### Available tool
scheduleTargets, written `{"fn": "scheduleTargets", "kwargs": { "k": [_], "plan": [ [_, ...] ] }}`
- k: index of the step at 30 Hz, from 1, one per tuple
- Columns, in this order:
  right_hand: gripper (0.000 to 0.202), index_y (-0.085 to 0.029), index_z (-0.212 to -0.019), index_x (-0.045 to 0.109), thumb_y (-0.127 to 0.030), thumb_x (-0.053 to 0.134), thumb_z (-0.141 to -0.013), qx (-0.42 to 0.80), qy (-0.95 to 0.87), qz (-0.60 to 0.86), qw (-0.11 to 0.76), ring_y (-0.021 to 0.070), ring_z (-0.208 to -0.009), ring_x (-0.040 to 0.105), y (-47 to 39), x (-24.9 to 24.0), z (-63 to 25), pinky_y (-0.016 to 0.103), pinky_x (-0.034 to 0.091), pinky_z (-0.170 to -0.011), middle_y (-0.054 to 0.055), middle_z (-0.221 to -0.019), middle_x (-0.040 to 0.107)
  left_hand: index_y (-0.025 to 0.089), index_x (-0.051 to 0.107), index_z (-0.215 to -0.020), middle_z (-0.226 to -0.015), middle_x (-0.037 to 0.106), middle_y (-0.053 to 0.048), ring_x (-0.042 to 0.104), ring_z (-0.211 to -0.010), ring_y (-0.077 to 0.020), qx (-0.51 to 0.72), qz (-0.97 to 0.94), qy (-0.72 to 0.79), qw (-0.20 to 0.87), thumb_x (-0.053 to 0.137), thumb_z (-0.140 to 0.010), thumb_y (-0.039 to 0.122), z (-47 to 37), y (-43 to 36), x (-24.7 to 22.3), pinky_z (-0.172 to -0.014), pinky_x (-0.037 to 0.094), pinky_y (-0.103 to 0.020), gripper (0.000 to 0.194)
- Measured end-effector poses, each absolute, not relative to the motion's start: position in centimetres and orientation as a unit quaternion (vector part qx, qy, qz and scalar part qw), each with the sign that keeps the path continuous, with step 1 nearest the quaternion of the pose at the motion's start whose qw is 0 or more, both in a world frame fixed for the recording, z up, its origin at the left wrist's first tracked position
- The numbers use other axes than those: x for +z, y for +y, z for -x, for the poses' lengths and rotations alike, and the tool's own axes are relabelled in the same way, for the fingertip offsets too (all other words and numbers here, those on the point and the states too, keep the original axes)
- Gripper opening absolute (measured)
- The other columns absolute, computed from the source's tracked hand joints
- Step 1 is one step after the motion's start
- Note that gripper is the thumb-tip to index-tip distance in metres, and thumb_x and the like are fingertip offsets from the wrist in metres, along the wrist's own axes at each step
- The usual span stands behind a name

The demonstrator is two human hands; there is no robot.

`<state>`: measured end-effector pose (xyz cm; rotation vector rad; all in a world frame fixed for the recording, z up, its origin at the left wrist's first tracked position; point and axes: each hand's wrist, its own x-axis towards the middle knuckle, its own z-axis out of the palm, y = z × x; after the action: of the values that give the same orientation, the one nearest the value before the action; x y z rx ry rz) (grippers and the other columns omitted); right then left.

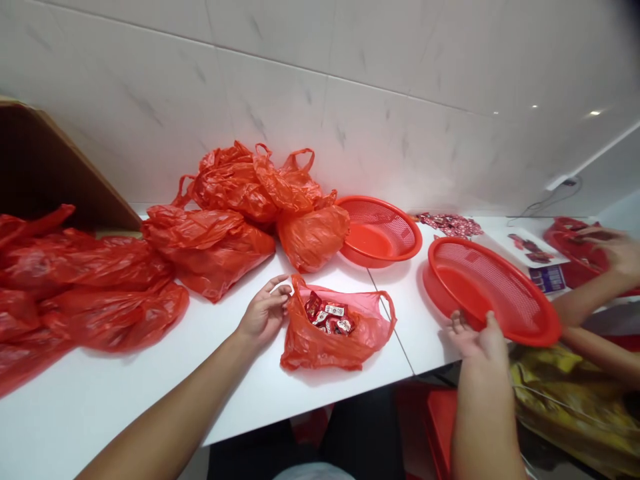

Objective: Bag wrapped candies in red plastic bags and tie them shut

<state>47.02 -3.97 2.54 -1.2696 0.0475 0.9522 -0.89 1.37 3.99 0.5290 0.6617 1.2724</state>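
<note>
An open red plastic bag (320, 350) lies near the table's front edge, with several red and white wrapped packets (330, 319) inside. At its left side, my left hand (267, 312) has thumb and fingers closed on the bag's rim. To the right, my right hand (475, 339) is under the near edge of a red perforated basket (500, 287), fingers spread and palm up, touching or almost touching it. The basket is tilted, and no contents show in it. Behind stands a second red basket (375, 233).
Full red bags (210, 247) crowd the back and the left side (95, 293), by a cardboard box (55, 160). Patterned wrappers (450, 225) lie at the back. At right, another person's hands (617, 257) work at a red container (575, 250), above a yellow sack (575, 407).
</note>
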Motion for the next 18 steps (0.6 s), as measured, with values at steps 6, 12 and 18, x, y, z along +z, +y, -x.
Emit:
{"fn": "scheduleTargets", "kwargs": {
  "k": [6, 12, 18],
  "plan": [
    [0.064, -0.023, -0.121, 0.056, -0.078, 0.058, -0.090, 0.435, -0.062, 0.578, 0.688, 0.0159, -0.068, 0.066, -6.1, 1.8, -38.7, 0.029, 0.058, -0.056, 0.005, -0.099, 0.068, 0.018, 0.067, -0.115, -0.089, 0.069, 0.000, 0.066, -0.069, -0.0125, 0.572, -0.249, 0.305, 0.720, 0.085, -0.068, 0.005, 1.1, 1.5, 3.7, -0.066, 0.055, -0.025, 0.052],
    [0.066, -0.019, -0.116, 0.074, -0.075, 0.073, -0.079, 0.365, -0.352, 0.677, 0.534, 0.0185, -0.065, 0.069, -6.6, 3.2, -33.0, 0.028, 0.054, -0.052, 0.005, -0.091, 0.075, 0.016, 0.069, -0.109, -0.088, 0.074, -0.004, 0.068, -0.074, -0.0153, 0.585, -0.282, 0.303, 0.697, 0.088, -0.075, 0.023, 0.7, 1.0, 3.9, -0.073, 0.054, -0.027, 0.039],
    [0.039, -0.023, -0.072, 0.078, -0.061, 0.076, -0.082, 0.250, -0.582, 0.676, 0.376, 0.0280, -0.092, 0.072, -3.9, 6.9, -32.8, 0.036, 0.055, -0.076, 0.009, -0.098, 0.078, 0.018, 0.067, -0.120, -0.089, 0.077, -0.006, 0.067, -0.074, -0.0182, 0.522, -0.463, 0.392, 0.600, 0.088, -0.081, 0.044, -0.3, 1.1, 6.8, -0.071, 0.050, -0.027, 0.051]
  ]
}}
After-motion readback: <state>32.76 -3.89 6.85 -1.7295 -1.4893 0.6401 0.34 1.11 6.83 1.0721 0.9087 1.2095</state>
